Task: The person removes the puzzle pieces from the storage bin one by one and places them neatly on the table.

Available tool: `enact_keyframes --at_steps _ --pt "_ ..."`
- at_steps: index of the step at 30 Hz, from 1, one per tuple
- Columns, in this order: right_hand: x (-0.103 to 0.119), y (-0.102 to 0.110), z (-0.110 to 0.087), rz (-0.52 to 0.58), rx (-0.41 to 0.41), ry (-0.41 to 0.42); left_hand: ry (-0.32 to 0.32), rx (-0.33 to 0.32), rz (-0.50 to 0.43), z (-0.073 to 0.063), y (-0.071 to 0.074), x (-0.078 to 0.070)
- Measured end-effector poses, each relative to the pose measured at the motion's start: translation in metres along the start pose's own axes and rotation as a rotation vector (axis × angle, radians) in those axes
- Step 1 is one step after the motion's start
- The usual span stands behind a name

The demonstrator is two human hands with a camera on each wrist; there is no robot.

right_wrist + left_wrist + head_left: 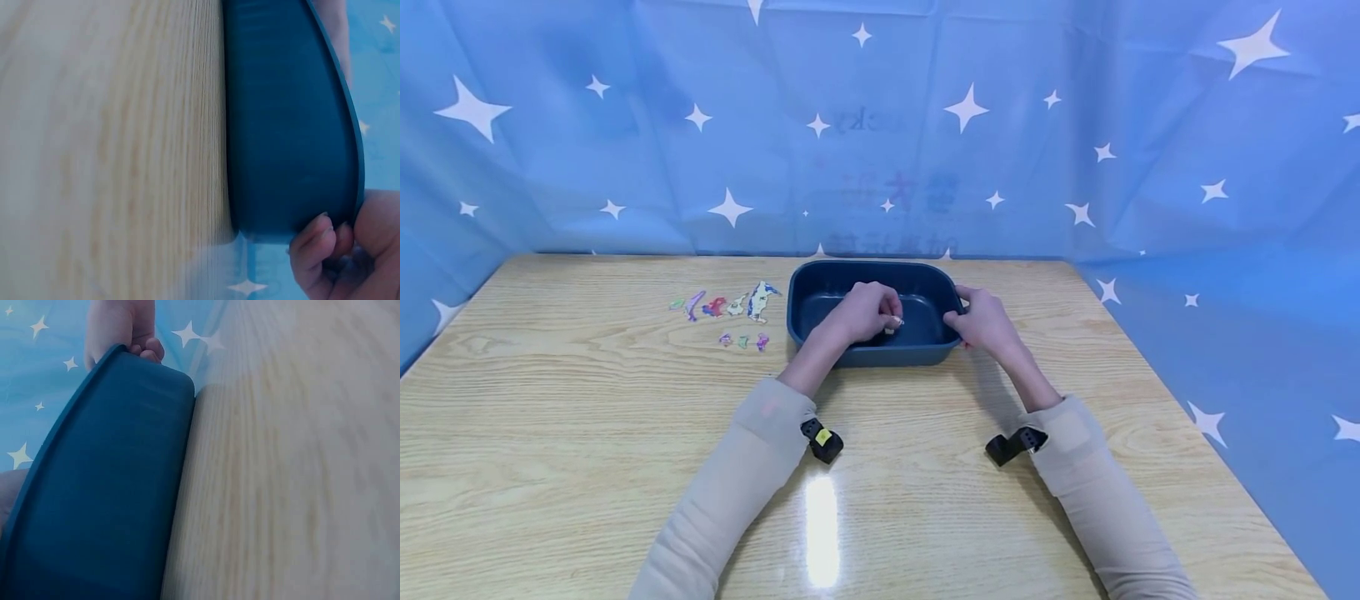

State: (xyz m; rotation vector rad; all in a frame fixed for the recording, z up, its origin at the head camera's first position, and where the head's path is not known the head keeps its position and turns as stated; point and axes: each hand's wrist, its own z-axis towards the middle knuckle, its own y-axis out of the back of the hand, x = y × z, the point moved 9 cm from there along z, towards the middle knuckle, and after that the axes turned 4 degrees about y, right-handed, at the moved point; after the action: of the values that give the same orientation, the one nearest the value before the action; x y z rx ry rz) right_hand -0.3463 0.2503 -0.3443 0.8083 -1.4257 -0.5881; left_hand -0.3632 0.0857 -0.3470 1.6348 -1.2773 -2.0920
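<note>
A dark blue rectangular basin [891,357] stands on the wooden table near its back edge. My left hand [867,312] reaches over the front rim into it and pinches a small pale piece [891,330], mostly hidden by the fingers. My right hand [988,322] grips the basin's right end, thumb at the rim; in the right wrist view its curled fingers [314,244] lie against the outer wall. The left wrist view shows mainly the basin's outer side [119,469], with only a sliver of the left hand at its edge.
Left of the basin lie several small flat coloured pieces: a blue and cream one [760,302], a red one [714,307], a purple one [693,305] and a row of smaller ones [742,342]. A blue star-patterned cloth [880,150] hangs behind the table [587,433].
</note>
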Motion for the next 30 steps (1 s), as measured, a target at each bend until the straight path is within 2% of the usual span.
enact_keyframes --at_steps 7,12,19,25,30 --pt "0.001 -0.002 0.001 -0.004 -0.002 -0.012 -0.071 -0.126 -0.108 -0.006 0.017 -0.008" --pt "0.004 -0.002 0.001 -0.007 -0.002 -0.007 -0.093 -0.195 -0.160 -0.011 0.029 -0.008" --pt "0.008 -0.001 0.000 -0.001 -0.002 0.010 -0.073 -0.229 -0.209 -0.022 0.046 0.003" --pt "0.004 0.000 0.000 0.002 -0.003 0.011 -0.066 -0.254 -0.229 -0.035 0.063 0.015" --pt "0.000 0.000 0.001 -0.001 -0.002 0.005 -0.056 -0.266 -0.282 -0.047 0.075 0.023"
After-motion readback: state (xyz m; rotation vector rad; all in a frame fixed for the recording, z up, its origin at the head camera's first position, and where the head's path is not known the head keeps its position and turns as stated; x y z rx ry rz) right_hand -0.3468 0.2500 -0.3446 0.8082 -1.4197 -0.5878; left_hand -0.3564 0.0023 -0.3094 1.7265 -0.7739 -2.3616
